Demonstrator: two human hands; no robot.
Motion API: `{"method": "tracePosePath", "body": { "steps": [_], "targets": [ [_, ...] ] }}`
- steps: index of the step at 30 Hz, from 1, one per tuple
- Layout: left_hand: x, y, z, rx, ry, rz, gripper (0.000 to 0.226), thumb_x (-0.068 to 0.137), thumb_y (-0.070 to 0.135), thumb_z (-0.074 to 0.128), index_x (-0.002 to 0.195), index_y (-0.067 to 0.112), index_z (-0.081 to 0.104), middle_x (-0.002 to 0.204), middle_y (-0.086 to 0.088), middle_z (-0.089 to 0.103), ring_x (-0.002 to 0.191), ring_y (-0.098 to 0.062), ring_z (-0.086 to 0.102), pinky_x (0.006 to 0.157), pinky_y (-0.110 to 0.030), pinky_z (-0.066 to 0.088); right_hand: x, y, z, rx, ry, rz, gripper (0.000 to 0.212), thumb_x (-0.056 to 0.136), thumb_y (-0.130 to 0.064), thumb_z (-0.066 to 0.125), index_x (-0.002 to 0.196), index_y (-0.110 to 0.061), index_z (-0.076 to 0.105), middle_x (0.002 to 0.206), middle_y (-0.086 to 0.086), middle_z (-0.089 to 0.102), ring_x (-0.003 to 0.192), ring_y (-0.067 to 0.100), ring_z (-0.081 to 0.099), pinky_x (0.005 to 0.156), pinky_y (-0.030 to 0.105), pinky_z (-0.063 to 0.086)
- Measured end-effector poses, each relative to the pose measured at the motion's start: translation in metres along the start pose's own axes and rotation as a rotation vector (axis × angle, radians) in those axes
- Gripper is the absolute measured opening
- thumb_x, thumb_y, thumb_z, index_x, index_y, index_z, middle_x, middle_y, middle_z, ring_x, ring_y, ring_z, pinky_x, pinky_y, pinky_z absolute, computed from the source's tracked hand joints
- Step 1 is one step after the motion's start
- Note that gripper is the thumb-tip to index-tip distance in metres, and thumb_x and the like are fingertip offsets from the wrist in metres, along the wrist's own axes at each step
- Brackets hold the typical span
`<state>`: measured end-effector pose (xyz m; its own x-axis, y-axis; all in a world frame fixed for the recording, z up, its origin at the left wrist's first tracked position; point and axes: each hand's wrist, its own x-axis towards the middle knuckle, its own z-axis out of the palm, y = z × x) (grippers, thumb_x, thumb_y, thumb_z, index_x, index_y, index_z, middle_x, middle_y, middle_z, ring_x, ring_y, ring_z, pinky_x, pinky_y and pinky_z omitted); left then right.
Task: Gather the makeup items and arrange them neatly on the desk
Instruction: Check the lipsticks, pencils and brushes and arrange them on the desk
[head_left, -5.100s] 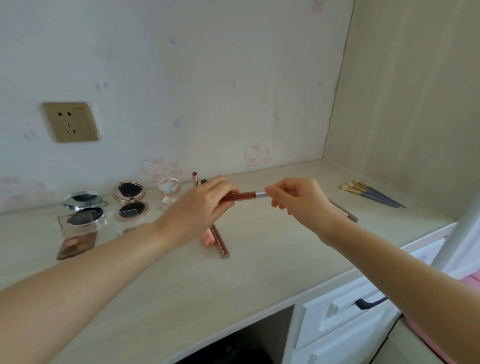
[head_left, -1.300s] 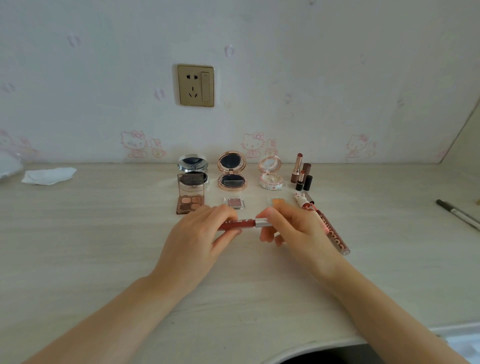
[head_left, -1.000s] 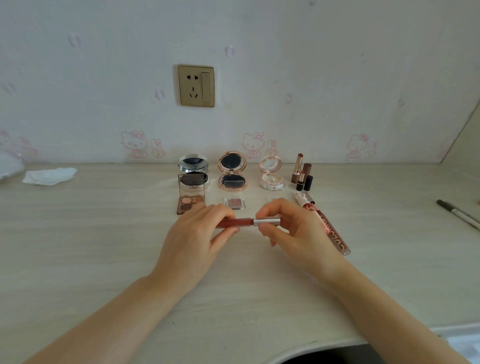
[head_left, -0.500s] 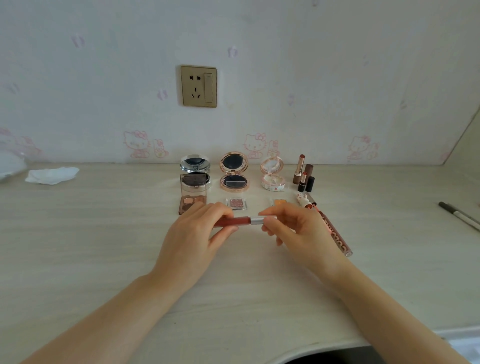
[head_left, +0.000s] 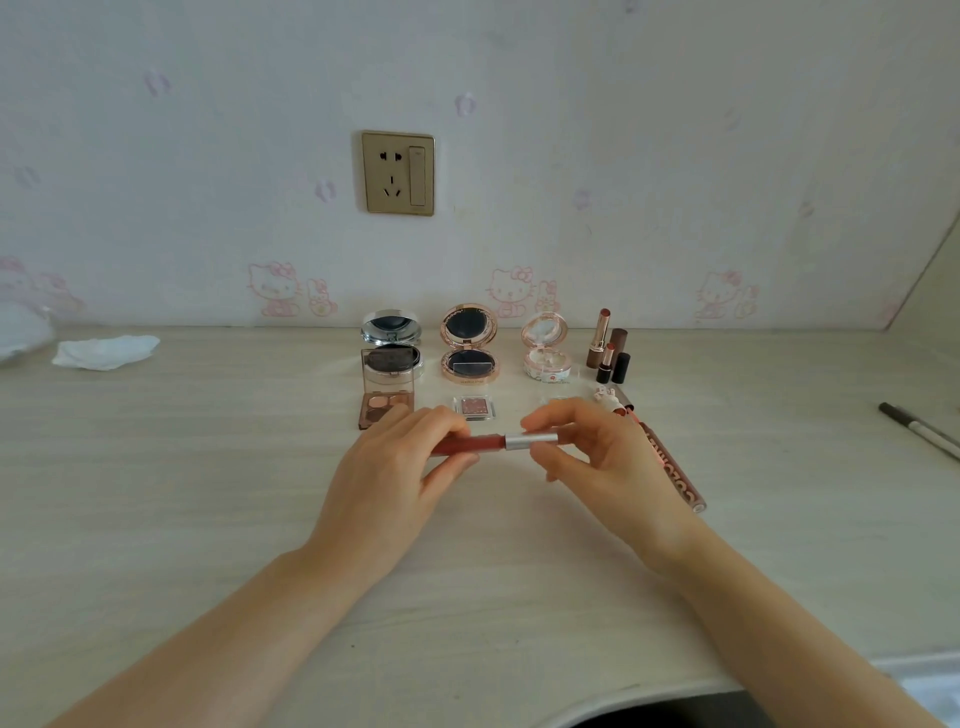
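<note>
A red lip gloss tube (head_left: 478, 445) with a silver cap is held level above the desk (head_left: 182, 493). My left hand (head_left: 395, 467) grips its red body and my right hand (head_left: 597, 452) pinches the silver cap end. Behind them stand three open round compacts: a silver one (head_left: 390, 332), a rose-gold one (head_left: 468, 343) and a pale pink one (head_left: 545, 348). An eyeshadow palette (head_left: 385, 389) and a small square pan (head_left: 474, 407) lie in front. Upright lipsticks (head_left: 607, 345) stand to the right. A long brown tube (head_left: 672, 467) lies beside my right hand.
A dark pencil (head_left: 919, 430) lies at the desk's far right. A crumpled white tissue (head_left: 106, 352) sits at the far left by the wall. A gold wall socket (head_left: 398, 173) is above the compacts. The desk's front edge curves inward at bottom centre.
Five seconds ago I faced the right corner; now I face the row of makeup. Over the last second both hands kept hold of the lip gloss, barely shifting.
</note>
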<state>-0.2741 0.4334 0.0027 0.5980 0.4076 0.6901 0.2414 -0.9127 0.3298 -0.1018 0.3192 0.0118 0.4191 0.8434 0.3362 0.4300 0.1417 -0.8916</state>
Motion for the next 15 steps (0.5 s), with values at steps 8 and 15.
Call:
{"method": "tracePosePath", "body": {
  "steps": [8, 15],
  "targets": [
    [-0.0005, 0.0003, 0.0002, -0.007, -0.013, 0.001, 0.014, 0.084, 0.032, 0.065, 0.092, 0.021, 0.062, 0.082, 0.015, 0.058, 0.077, -0.013, 0.053, 0.065, -0.035, 0.05, -0.0007, -0.0015, 0.0031, 0.041, -0.032, 0.113, 0.025, 0.096, -0.028, 0.05, 0.09, -0.014, 0.07, 0.071, -0.003, 0.07, 0.07, 0.01, 0.063, 0.066, 0.028, 0.056],
    [0.0014, 0.0017, -0.0006, -0.021, -0.015, -0.019, 0.016, 0.084, 0.034, 0.062, 0.092, 0.019, 0.062, 0.082, 0.015, 0.057, 0.077, -0.012, 0.054, 0.065, -0.034, 0.049, 0.0004, -0.0048, 0.001, 0.054, -0.014, 0.005, 0.018, 0.091, -0.004, 0.058, 0.102, -0.011, 0.07, 0.088, 0.006, 0.07, 0.08, 0.01, 0.066, 0.065, 0.02, 0.054]
  ]
}}
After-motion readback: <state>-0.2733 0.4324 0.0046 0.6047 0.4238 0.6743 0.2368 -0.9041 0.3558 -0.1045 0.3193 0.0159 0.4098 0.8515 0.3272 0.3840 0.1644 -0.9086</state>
